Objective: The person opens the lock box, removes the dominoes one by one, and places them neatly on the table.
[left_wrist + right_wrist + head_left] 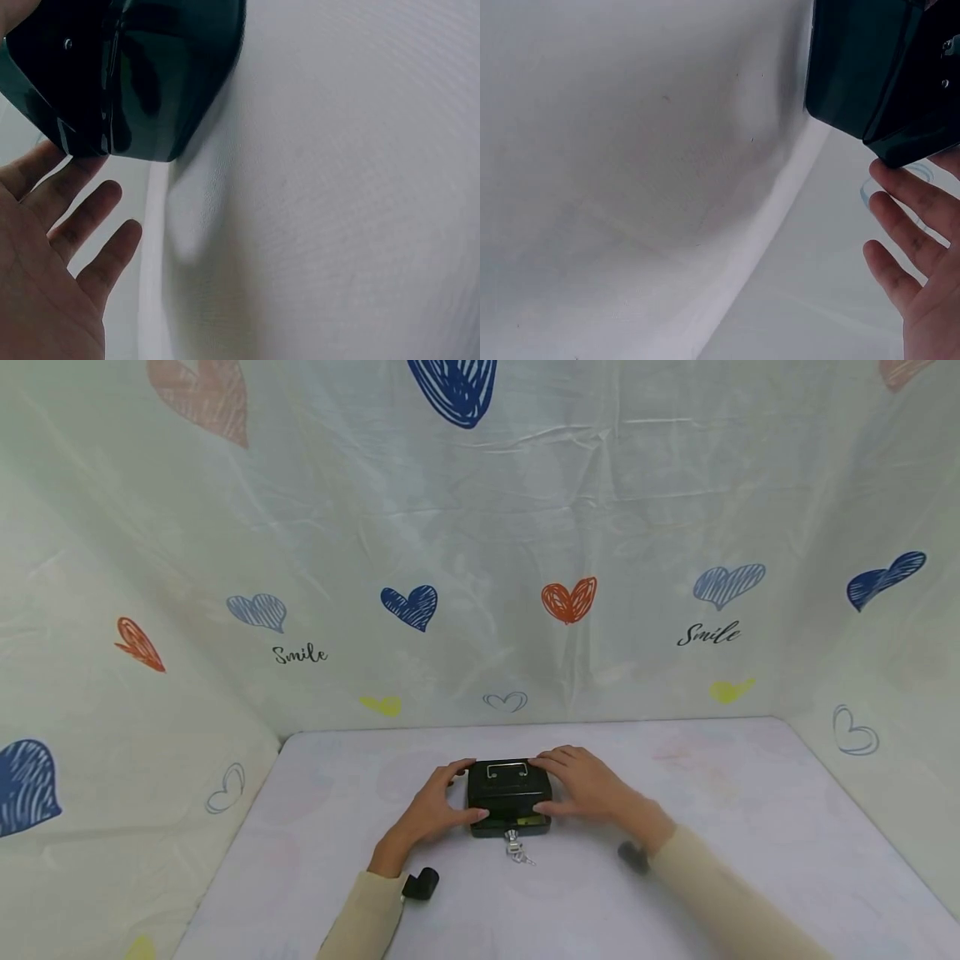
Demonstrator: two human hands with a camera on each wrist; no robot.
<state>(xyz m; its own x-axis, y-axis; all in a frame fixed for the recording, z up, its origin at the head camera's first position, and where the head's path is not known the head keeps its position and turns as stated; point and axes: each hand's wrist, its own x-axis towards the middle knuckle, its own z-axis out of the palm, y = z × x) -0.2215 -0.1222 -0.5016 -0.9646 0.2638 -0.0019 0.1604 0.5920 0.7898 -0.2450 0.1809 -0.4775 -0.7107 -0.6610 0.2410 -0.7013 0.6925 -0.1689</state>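
Observation:
A small black cash box (pixel 510 793) with a folding metal handle (pixel 507 770) on its lid sits on the table. At its front, a ring of keys (pixel 517 850) hangs from the lock and lies on the tabletop. My left hand (pixel 433 806) spans the box's left side, thumb on the front corner and fingertips at the back edge. On the opposite side, my right hand (pixel 588 787) holds the box the same way. Both wrist views show fingertips against the box's dark edge, with the other fingers spread free. A yellow patch (pixel 531 820) shows at the front below the lid.
A white table (pixel 360 777) extends around the box. Behind it and at both sides hang pale sheets (pixel 480 543) printed with hearts and "Smile". Dark wrist-worn devices sit at the left (pixel 422 884) and right (pixel 633 857) cuffs.

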